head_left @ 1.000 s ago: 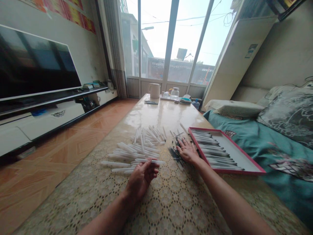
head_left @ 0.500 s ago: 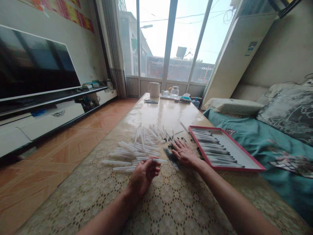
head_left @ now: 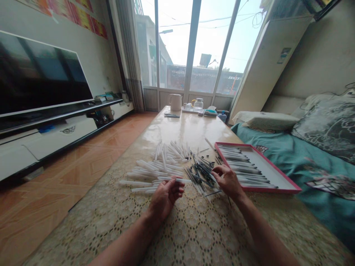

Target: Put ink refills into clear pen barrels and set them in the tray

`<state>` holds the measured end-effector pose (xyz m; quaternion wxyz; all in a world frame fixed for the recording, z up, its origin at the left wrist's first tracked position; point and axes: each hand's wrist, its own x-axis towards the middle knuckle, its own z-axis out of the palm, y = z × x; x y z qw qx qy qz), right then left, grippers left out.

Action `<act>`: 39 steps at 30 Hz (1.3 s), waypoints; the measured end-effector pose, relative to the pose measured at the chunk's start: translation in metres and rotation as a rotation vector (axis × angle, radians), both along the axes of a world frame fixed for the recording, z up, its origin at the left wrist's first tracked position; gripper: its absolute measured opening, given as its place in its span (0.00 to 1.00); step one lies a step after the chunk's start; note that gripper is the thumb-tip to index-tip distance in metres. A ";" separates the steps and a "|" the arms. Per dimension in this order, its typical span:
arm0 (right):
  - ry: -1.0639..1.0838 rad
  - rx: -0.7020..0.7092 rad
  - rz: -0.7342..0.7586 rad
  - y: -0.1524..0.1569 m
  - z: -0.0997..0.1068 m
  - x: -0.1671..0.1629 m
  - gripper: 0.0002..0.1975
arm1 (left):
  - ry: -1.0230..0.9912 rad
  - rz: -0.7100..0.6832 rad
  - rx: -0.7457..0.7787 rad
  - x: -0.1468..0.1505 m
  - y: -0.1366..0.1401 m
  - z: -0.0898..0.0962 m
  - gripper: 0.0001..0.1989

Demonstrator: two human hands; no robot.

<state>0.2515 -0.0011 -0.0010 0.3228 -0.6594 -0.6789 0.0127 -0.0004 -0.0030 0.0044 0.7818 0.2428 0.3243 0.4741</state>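
Note:
Between thumb and fingers my left hand [head_left: 168, 192] grips a translucent white pen barrel [head_left: 183, 180], its tip pointing right. Left of and behind that hand lies a loose pile of similar white barrels [head_left: 155, 168]. My right hand [head_left: 226, 180] is closed in a pinch at the right edge of a heap of thin dark-ended pen refills [head_left: 200, 170]. What its fingertips hold, if anything, is too small to make out. Right beside that hand, a shallow red-rimmed box lid [head_left: 273, 173] contains a row of pens [head_left: 246, 164] with dark ends.
A patterned cover lies over the long table [head_left: 191, 229]. At its far end stand a light jug [head_left: 175, 102], a glass pitcher [head_left: 198, 104] and a tissue pack [head_left: 210, 111]. A sofa [head_left: 277, 147] borders the right side; a TV cabinet [head_left: 69, 129] is on the left.
My right hand has lifted off the refill heap and moved right, its spread fingers now pinched, uncovering more refills. My left hand stays nearly in place with the barrel.

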 end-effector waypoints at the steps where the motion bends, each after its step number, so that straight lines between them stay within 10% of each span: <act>1: -0.008 -0.027 0.036 -0.004 -0.001 -0.001 0.08 | 0.000 -0.002 0.000 0.000 0.000 0.000 0.06; 17: -0.140 -0.032 0.161 -0.003 -0.004 -0.015 0.04 | 0.037 -0.001 -0.001 0.001 0.000 0.002 0.06; 23: 0.516 0.084 0.037 -0.022 0.043 0.003 0.08 | 0.039 -0.014 0.014 0.000 0.000 0.001 0.06; 28: 0.483 -0.238 0.175 -0.063 0.085 0.029 0.10 | 0.040 -0.016 0.016 0.000 0.002 -0.001 0.07; 33: 0.199 -0.599 0.224 -0.108 0.060 0.054 0.05 | 0.038 -0.024 0.019 0.001 0.003 -0.003 0.08; 39: 0.245 -0.561 0.314 -0.113 0.024 0.042 0.08 | 0.037 -0.026 0.045 0.001 0.002 -0.001 0.07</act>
